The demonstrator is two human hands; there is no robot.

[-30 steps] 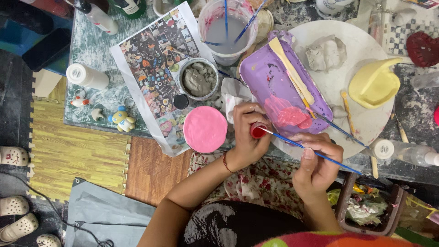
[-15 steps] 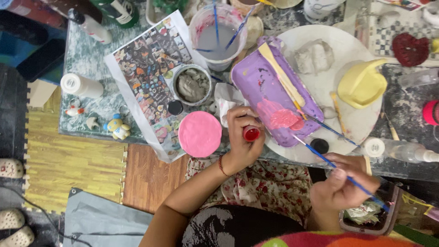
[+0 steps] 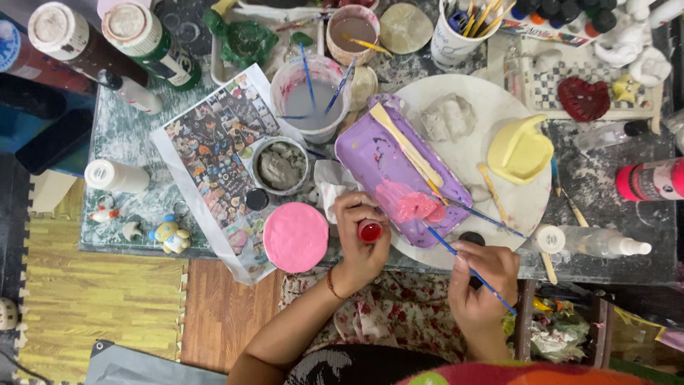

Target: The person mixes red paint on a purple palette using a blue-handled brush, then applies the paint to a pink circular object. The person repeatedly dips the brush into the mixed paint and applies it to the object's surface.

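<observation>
Left hand (image 3: 360,239): small red paint pot (image 3: 370,230) gripped | Right hand (image 3: 481,278): blue paintbrush (image 3: 467,267) pinched | pink paint (image 3: 410,204) mixed on purple tray (image 3: 377,153); pink disc (image 3: 295,237) already coated.

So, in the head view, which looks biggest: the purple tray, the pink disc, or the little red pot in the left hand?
1. purple tray
2. pink disc
3. red pot, in the left hand, clearly smallest.

Bright, even overhead light; soft shadows, sharp focus throughout.
</observation>
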